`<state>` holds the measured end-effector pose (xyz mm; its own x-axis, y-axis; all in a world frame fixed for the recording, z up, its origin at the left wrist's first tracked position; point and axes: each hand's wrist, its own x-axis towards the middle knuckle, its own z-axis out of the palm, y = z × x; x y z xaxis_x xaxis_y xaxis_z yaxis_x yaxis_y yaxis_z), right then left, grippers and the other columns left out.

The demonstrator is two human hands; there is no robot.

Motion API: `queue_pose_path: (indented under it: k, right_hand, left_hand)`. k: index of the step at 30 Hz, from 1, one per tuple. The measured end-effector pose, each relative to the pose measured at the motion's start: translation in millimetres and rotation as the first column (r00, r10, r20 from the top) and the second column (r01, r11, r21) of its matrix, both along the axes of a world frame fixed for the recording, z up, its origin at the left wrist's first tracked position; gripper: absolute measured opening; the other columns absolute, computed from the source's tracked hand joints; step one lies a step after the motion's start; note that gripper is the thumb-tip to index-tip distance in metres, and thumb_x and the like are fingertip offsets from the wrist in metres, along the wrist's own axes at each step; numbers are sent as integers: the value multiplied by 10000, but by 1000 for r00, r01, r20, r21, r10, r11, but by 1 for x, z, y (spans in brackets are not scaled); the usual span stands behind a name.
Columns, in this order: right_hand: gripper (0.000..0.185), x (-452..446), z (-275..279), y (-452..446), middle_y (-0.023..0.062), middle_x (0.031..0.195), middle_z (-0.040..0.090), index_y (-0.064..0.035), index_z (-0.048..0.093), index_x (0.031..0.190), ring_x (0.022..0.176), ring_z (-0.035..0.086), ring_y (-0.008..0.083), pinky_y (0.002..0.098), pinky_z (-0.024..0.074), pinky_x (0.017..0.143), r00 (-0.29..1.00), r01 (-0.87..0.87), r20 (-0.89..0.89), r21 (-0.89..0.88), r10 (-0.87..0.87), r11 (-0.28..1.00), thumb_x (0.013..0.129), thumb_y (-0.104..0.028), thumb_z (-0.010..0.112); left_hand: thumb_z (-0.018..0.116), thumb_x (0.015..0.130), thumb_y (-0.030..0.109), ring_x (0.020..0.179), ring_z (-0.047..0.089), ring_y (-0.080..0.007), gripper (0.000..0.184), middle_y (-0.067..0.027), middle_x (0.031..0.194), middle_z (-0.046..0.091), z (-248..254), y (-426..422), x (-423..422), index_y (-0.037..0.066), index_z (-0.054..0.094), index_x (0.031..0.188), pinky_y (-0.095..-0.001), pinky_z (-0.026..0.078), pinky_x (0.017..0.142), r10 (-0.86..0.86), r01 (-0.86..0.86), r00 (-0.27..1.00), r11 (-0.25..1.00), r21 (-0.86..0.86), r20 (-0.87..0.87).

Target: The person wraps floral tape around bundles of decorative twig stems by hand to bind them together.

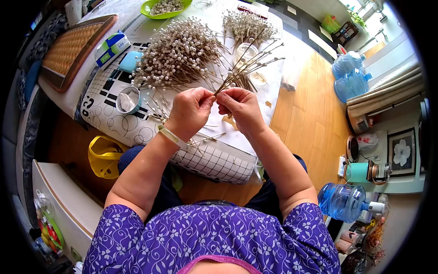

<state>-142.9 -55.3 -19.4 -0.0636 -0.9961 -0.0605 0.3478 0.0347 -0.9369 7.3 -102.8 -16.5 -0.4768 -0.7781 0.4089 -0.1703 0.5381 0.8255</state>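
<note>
My left hand (190, 112) and my right hand (241, 107) meet over the near part of the table, fingers closed on the lower stems of a small bunch of dried stems (246, 65). The bunch fans out up and to the right, with pale round tips. Just beyond my hands lies a large heap of white-tipped dried stems (180, 52). A smaller pile of stems (248, 26) is behind it to the right. Loose stems (157, 108) lie left of my left wrist.
On the table (114, 119) are a blue-rimmed cup (128, 100), a light blue box (131, 61), a tissue pack (112, 48) and a green bowl (165, 8). A yellow bag (104, 157) sits on the floor at left; large water bottles (350, 84) stand at right.
</note>
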Motion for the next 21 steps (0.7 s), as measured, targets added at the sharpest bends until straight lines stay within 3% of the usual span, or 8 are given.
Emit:
queue_pose_path:
  k: [4,6,13,16,17,18,19,21]
  right_hand:
    - [133,8,-3,2,32,694,589,2,592,802,599,544,79,202,459,547,996,81,30,-42,-79,996,796,-129,614]
    - [133,10,-2,4,28,690,585,1,592,801,601,542,76,200,455,545,994,106,31,-56,-104,993,797,-130,614]
    - [144,7,-3,4,-6,619,548,-17,575,740,529,471,41,179,386,479,976,163,-124,-144,-182,976,803,-142,608]
    - [152,2,-4,5,-12,609,538,-20,568,715,525,457,32,177,371,472,975,131,-162,-128,-151,983,805,-138,604]
    - [154,0,-5,5,-12,610,536,-21,565,707,529,456,29,177,369,473,978,105,-168,-118,-124,987,807,-133,599]
    - [143,-3,-4,5,-7,619,547,-17,560,705,543,463,28,184,376,484,972,95,-203,-110,-116,989,810,-111,586]
    - [143,-4,-3,5,-7,619,547,-17,560,705,543,463,28,184,376,484,972,97,-205,-108,-117,989,810,-111,586]
    - [128,-4,-1,5,2,630,561,-10,565,718,560,473,32,193,380,493,984,46,-164,-159,-73,986,807,-100,584]
  left_hand:
    - [581,756,-7,559,551,-134,33,-77,657,579,6,2,-1,-20,583,786,-247,434,499,46,-38,998,983,-179,39]
    - [592,731,-4,566,557,-216,46,-113,652,567,10,2,-1,-13,587,775,-292,430,502,51,-32,997,944,-328,49]
    - [618,719,20,544,542,-241,70,-119,624,539,14,9,-5,-7,589,776,-317,413,486,74,-15,991,891,-454,111]
    - [623,751,56,528,550,-192,74,-90,622,556,6,11,-5,-7,586,767,-278,429,476,4,5,1000,943,-334,28]
    - [613,774,86,527,549,-156,94,-70,633,564,3,11,-5,-4,586,768,-254,443,480,-72,81,994,991,102,-85]
    - [603,798,115,526,547,-120,121,-50,645,572,2,11,-5,-1,586,769,-230,457,485,-93,195,971,841,504,-219]
    - [603,798,115,526,547,-120,121,-50,645,572,2,8,-5,-1,586,769,-230,457,485,-94,196,971,840,506,-220]
    - [570,831,161,542,539,-75,160,-34,696,581,5,2,-1,4,581,805,-212,484,511,-159,367,928,540,758,-336]
